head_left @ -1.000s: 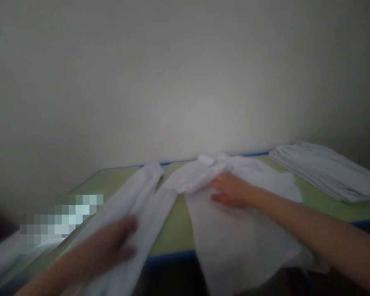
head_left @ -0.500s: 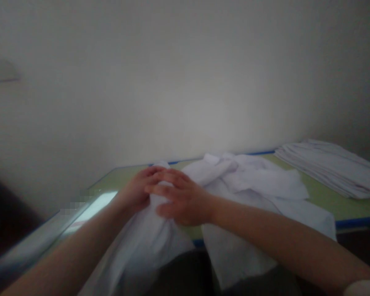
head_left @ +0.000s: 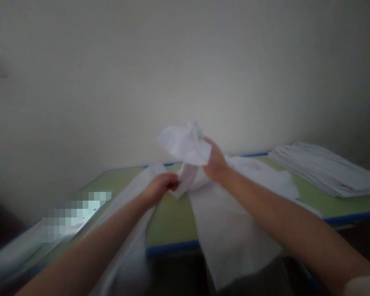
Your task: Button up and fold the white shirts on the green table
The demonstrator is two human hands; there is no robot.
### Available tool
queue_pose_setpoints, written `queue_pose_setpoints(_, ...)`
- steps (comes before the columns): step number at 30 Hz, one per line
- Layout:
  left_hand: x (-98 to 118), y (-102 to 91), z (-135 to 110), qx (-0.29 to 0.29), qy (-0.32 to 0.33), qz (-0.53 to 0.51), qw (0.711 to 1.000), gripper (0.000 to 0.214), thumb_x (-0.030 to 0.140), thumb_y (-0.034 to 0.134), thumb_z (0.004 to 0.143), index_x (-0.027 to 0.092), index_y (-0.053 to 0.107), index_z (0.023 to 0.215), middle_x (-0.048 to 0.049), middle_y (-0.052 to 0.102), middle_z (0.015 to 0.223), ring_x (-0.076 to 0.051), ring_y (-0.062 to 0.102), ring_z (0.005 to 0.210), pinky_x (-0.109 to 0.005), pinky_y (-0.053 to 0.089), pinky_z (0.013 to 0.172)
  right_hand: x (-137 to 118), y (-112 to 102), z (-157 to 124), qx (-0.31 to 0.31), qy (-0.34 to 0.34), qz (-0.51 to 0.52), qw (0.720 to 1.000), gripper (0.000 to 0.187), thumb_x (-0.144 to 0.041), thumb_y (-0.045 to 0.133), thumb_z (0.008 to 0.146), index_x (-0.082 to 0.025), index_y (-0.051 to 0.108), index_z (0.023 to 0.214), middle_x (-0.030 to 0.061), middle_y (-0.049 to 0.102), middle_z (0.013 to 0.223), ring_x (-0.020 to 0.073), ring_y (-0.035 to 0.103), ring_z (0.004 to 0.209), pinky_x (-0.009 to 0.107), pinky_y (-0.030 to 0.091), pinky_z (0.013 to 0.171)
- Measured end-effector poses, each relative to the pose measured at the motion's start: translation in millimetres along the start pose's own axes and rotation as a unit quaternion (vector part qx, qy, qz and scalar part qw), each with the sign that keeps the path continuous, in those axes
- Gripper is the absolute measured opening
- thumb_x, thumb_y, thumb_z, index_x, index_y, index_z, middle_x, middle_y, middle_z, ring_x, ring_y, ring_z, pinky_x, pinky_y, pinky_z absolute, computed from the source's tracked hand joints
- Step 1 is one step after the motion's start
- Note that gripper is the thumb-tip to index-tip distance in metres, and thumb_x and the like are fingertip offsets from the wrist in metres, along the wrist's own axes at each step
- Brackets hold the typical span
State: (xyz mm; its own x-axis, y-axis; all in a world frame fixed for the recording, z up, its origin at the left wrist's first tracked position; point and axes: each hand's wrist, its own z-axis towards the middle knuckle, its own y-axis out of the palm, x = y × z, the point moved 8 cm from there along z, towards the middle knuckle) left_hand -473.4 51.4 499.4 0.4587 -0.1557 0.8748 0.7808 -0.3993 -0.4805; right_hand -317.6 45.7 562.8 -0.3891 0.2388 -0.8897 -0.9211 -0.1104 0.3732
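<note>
A white garment (head_left: 234, 222) lies spread over a green table (head_left: 169, 218) with a blue edge, its lower part hanging over the front. My right hand (head_left: 215, 161) is closed on a bunched part of the garment and holds it raised above the table. My left hand (head_left: 160, 187) is closed on another fold of the same cloth, just below and left of the right hand. A long strip of the garment (head_left: 132, 246) trails down past my left forearm.
A stack of folded white cloths (head_left: 323, 168) lies on the table at the right. A plain wall stands right behind the table. A pale, blurred surface (head_left: 74, 211) lies at the left.
Both hands were pressed together on the cloth at the left. They have since shifted right and apart, and the right hand has lifted a bunch of cloth off the table.
</note>
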Motion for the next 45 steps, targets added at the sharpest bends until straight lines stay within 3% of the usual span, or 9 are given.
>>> queue_pose_setpoints(3,-1.7,8.3,-0.8,-0.051,0.043,0.057,0.996,0.021,0.035,0.056,0.072,0.014,0.060,0.069,-0.0009,0.056,0.068,-0.014,0.053,0.065,-0.026,0.044,0.065,17.9,-46.8,17.2,0.099,0.012,0.035,0.994,0.025,-0.036,0.053,0.076,-0.022,0.053,0.097,0.0009,0.063,0.084,0.0162,0.060,0.082,0.026,0.049,0.062)
queue_pose_setpoints(9,11.9,-6.3,2.1,0.029,0.130,0.192,0.972,0.032,0.046,0.056,0.074,0.017,0.054,0.063,-0.0058,0.056,0.105,-0.019,0.051,0.095,-0.030,0.043,0.080,59.2,-126.8,26.8,0.215,0.056,0.111,0.969,0.033,-0.046,0.054,0.078,-0.020,0.050,0.099,0.0035,0.064,0.084,0.0170,0.061,0.076,0.029,0.052,0.058)
queue_pose_setpoints(14,-5.7,-13.6,21.2,-0.013,0.069,0.182,0.981,0.036,0.048,0.040,0.084,0.017,0.046,0.066,0.0026,0.045,0.061,-0.011,0.043,0.058,-0.022,0.035,0.053,93.9,-165.8,20.6,0.198,0.136,0.037,0.970,0.035,-0.045,0.047,0.080,-0.019,0.049,0.104,0.0078,0.063,0.090,0.0211,0.062,0.076,0.038,0.055,0.059)
queue_pose_setpoints(18,-4.5,-17.5,35.4,-0.012,0.069,0.240,0.968,0.033,0.046,0.038,0.085,0.018,0.045,0.068,0.0039,0.040,0.060,-0.010,0.040,0.057,-0.021,0.031,0.051,107.9,-189.9,15.0,0.206,0.136,-0.008,0.969,0.046,-0.031,0.053,0.073,-0.023,0.043,0.117,0.0073,0.062,0.100,0.0222,0.061,0.080,0.038,0.055,0.057)
queue_pose_setpoints(22,5.0,-19.1,47.5,-0.060,0.062,0.274,0.958,0.030,0.046,0.045,0.081,0.018,0.050,0.073,0.0030,0.048,0.062,-0.011,0.045,0.059,-0.021,0.033,0.053,100.1,-193.2,15.0,0.147,0.124,0.037,0.981,0.054,-0.024,0.052,0.070,-0.028,0.038,0.123,0.0040,0.061,0.096,0.0198,0.061,0.074,0.034,0.054,0.053)
queue_pose_setpoints(29,4.3,17.1,68.1,-0.330,-0.040,0.315,0.889,0.033,0.049,0.067,0.062,0.020,0.066,0.078,-0.0017,0.066,0.074,-0.019,0.059,0.069,-0.023,0.040,0.059,68.3,-177.6,13.7,0.040,0.068,0.131,0.988,0.019,-0.026,0.050,0.072,-0.021,0.050,0.090,-0.0002,0.059,0.076,0.0153,0.059,0.069,0.031,0.053,0.061)
queue_pose_setpoints(36,56.2,96.1,115.6,-0.198,0.153,0.167,0.954,0.063,0.047,0.071,0.060,0.020,0.057,0.115,-0.0091,0.065,0.100,-0.021,0.059,0.082,-0.028,0.044,0.070,65.5,-163.4,8.7,-0.001,0.065,0.111,0.992,0.037,-0.036,0.050,0.075,-0.023,0.048,0.109,0.0030,0.061,0.087,0.0173,0.059,0.075,0.034,0.051,0.065)
queue_pose_setpoints(39,62.9,116.7,118.2,-0.194,0.215,0.133,0.948,0.044,0.037,0.067,0.067,0.020,0.062,0.107,-0.0071,0.065,0.098,-0.022,0.058,0.084,-0.031,0.043,0.076,60.8,-158.1,8.2,-0.020,0.056,0.087,0.994,0.050,-0.039,0.052,0.074,-0.024,0.042,0.120,0.0024,0.061,0.084,0.0163,0.059,0.069,0.031,0.049,0.062)
queue_pose_setpoints(45,25.0,98.6,132.2,-0.209,0.022,-0.124,0.970,0.033,0.039,0.056,0.077,0.012,0.065,0.096,-0.0077,0.068,0.084,-0.023,0.062,0.075,-0.033,0.048,0.068,56.2,-187.6,16.0,0.119,0.000,0.027,0.992,0.055,-0.022,0.059,0.066,-0.026,0.045,0.119,-0.0055,0.050,0.066,0.0089,0.046,0.051,0.020,0.040,0.049)
